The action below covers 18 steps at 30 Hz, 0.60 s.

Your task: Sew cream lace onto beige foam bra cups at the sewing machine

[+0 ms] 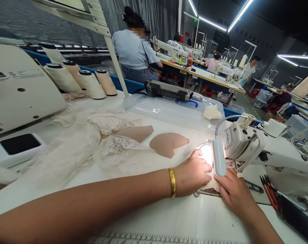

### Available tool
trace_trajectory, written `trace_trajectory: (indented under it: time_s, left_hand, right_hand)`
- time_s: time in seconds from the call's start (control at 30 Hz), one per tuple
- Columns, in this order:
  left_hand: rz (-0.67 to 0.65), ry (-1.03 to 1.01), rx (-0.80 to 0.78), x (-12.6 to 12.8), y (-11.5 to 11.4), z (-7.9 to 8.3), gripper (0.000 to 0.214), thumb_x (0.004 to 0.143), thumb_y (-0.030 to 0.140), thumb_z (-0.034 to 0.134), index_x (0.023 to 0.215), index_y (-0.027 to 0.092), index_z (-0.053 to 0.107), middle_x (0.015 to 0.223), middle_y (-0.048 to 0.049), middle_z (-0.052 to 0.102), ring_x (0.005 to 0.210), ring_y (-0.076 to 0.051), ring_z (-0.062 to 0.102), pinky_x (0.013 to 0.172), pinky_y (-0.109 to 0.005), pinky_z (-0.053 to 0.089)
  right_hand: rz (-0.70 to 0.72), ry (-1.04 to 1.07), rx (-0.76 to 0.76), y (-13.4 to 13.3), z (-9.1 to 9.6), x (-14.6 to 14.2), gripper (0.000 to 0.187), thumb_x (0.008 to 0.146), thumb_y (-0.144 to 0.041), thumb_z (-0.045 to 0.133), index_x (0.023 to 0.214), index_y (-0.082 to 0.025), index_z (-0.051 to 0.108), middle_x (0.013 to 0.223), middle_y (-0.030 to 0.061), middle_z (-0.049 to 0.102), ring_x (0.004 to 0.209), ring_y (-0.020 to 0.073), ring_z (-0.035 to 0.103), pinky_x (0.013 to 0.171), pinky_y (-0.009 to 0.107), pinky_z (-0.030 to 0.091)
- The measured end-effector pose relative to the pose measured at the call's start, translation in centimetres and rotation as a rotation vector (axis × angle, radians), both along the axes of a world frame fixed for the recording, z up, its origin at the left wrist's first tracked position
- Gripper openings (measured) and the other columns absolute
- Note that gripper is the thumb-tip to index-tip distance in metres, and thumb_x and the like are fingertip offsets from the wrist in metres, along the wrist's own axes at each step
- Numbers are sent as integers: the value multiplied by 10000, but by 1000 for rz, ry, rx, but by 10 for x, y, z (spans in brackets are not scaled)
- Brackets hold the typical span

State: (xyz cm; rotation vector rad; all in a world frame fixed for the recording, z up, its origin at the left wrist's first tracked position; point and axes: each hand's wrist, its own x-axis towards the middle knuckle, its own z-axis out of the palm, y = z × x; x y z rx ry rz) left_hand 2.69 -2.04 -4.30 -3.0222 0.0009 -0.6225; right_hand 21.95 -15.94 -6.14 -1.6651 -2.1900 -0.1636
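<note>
My left hand [193, 173], with a gold bangle on the wrist, rests on a small beige fabric piece [212, 185] under the lamp of a white sewing machine [245, 142]. Its fingers curl down and press the piece onto the machine bed. My right hand [232, 191] lies on the near side of the same piece, fingers flat and pressing it. The strong lamp glare hides the needle area. Two tan foam cups [166, 144] lie on the white table [143, 210] just left of my left hand.
A heap of cream lace [93, 139] covers the table's left part. Thread cones [91, 83] stand at the back, a clear plastic box [169, 108] behind the cups. Red-handled snips [269, 191] lie at the right. Other people sit at machines farther back.
</note>
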Motion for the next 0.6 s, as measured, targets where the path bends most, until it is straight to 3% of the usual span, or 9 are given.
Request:
trace_trajectory:
  time_s: [0.23, 0.43, 0.5, 0.6]
  left_hand:
    - [-43, -25, -65, 7, 21, -1, 166, 803, 80, 573, 735, 212, 646, 791, -12, 657, 760, -183, 553, 931, -440, 317]
    - [-31, -43, -78, 18, 37, -10, 182, 807, 78, 576, 693, 204, 639, 801, -2, 668, 778, -180, 575, 939, -452, 293]
    - [23, -48, -43, 19, 31, -12, 167, 814, 75, 587, 707, 193, 637, 795, -17, 667, 777, -188, 581, 912, -449, 308]
    - [130, -13, 52, 4, 5, -11, 106, 815, 76, 613, 768, 168, 634, 829, -57, 672, 787, -218, 603, 836, -435, 346]
  right_hand:
    - [-41, -22, 53, 6, -2, -4, 257, 928, -107, 418, 948, -224, 646, 968, 92, 667, 921, 242, 620, 720, 335, 502]
    - [-47, -62, 131, 6, -4, -4, 282, 960, -121, 414, 1110, -213, 634, 924, 85, 658, 879, 240, 629, 746, 352, 517]
    - [-56, -68, 159, 4, -5, -4, 283, 969, -113, 405, 1115, -208, 628, 888, 76, 650, 820, 228, 621, 711, 343, 521]
    - [-12, -22, 202, -4, -11, -14, 313, 965, -98, 427, 1184, -214, 618, 912, 71, 664, 826, 225, 630, 707, 348, 551]
